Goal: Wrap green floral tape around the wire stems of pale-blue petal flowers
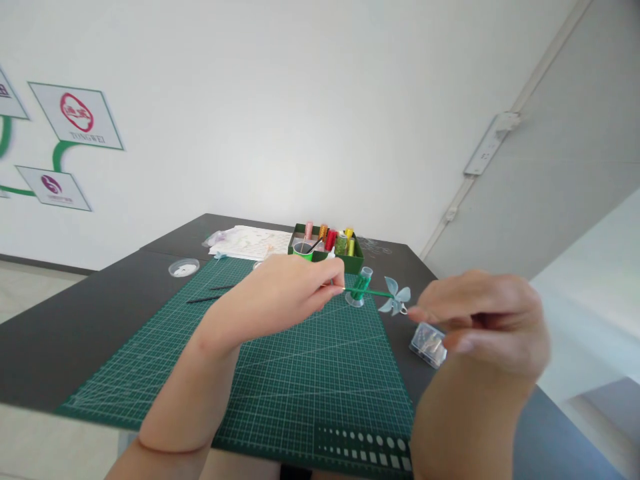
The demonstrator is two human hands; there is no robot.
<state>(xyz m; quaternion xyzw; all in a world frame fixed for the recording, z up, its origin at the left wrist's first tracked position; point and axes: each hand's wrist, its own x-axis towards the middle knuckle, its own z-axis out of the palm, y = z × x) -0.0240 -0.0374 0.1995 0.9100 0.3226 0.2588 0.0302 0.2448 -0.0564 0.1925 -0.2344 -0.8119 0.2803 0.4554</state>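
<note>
Two hands are closed in pinches above the far right corner of the mat (300,393): the stem (375,293) is gripped by the left hand (280,293), the flower (395,298) at its tip by the right hand (483,320). The flower is best pinched lightly, the stem kept steady.
</note>
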